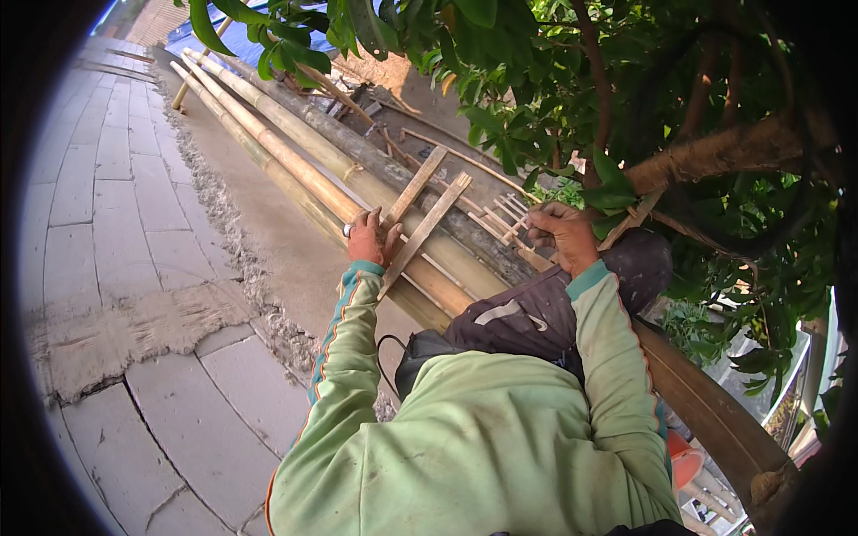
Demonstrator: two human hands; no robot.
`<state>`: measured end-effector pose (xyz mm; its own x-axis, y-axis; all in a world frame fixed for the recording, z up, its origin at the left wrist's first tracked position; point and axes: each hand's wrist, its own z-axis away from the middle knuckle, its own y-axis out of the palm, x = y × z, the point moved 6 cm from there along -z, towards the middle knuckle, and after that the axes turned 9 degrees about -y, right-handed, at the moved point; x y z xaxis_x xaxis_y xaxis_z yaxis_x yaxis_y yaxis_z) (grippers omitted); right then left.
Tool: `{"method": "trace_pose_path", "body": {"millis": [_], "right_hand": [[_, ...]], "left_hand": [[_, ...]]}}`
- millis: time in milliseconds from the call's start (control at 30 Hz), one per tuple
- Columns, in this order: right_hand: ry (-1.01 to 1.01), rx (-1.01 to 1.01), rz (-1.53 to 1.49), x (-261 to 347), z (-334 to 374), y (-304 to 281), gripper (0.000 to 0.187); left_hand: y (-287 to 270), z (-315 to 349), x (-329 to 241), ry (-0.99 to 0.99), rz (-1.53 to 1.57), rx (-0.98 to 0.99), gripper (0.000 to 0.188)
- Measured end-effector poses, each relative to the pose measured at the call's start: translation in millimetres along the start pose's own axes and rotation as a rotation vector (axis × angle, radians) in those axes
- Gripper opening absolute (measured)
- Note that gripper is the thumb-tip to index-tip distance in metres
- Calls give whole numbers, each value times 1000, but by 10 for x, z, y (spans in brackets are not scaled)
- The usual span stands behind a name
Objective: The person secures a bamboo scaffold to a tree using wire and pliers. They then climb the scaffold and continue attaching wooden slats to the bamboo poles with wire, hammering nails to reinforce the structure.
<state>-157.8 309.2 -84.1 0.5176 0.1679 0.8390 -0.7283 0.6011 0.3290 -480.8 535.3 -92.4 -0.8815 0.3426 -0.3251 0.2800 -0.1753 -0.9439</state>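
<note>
My left hand (366, 241), with a ring on one finger, curls its fingers over a slender yellow-brown bamboo pole (288, 175). Beside its thumb, two flat wooden slats (431, 228) lie crosswise over the poles. A thicker pale bamboo pole (313, 141) runs alongside, to the right of the held one. My right hand (563, 234) is raised near my dark-trousered knee (636, 268), its fingers closed in a pinch. Whatever sits between those fingertips, if anything, is too small to make out.
Grey paving blocks (116, 201) with a rough broken mortar edge lie to the left. Leafy branches (715, 161) crowd the right side. Below the poles stands a small ladder-like wooden frame (505, 219). A blue tarp (228, 40) is at the far end; an orange container (684, 463) sits lower right.
</note>
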Motion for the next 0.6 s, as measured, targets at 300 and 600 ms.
{"method": "trace_pose_path", "body": {"millis": [300, 600], "right_hand": [[-140, 107, -44, -21, 13, 69, 12], [-157, -72, -228, -39, -5, -179, 15]], "left_hand": [[287, 725, -2223, -79, 1090, 921, 39], [100, 670, -1627, -67, 874, 1080, 23]]}}
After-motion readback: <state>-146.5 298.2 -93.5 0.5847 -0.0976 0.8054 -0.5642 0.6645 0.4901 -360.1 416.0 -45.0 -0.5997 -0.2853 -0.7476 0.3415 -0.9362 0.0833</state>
